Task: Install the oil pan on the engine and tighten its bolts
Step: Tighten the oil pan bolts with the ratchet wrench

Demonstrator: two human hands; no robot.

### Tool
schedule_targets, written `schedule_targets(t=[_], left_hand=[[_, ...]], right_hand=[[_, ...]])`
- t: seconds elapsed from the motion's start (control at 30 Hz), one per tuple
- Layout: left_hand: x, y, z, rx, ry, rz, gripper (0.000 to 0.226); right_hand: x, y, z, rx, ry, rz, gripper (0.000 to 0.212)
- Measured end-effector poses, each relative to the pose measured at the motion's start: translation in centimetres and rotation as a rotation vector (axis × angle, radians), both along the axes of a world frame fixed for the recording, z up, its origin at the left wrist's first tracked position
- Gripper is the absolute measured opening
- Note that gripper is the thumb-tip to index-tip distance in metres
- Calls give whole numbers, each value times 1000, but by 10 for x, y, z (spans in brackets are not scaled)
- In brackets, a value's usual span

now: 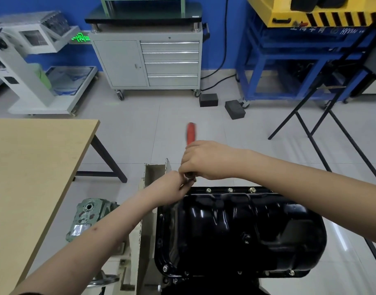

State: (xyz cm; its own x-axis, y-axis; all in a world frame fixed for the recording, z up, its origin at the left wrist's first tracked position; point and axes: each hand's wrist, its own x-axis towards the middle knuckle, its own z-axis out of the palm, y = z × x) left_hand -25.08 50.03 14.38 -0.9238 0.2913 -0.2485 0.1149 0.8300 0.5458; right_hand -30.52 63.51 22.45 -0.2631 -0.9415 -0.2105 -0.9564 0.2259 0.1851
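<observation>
both hands (204, 160) grip wrench (190, 133) at oil pan's (236, 231) far corner

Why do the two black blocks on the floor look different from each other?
The left block sits square to the camera, while the right block is turned at an angle. The left block lies nearer the grey cabinet; the right block lies nearer the blue frame. Both are dark, box-shaped, and rest on the floor, apart.
</observation>
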Motion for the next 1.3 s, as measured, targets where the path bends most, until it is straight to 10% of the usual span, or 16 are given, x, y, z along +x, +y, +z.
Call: schedule_targets(t=[1.3], left_hand=[[-1,0,2,52,57,59,30]], right_hand=[[-5,0,1,-3,-37,-85,20]])
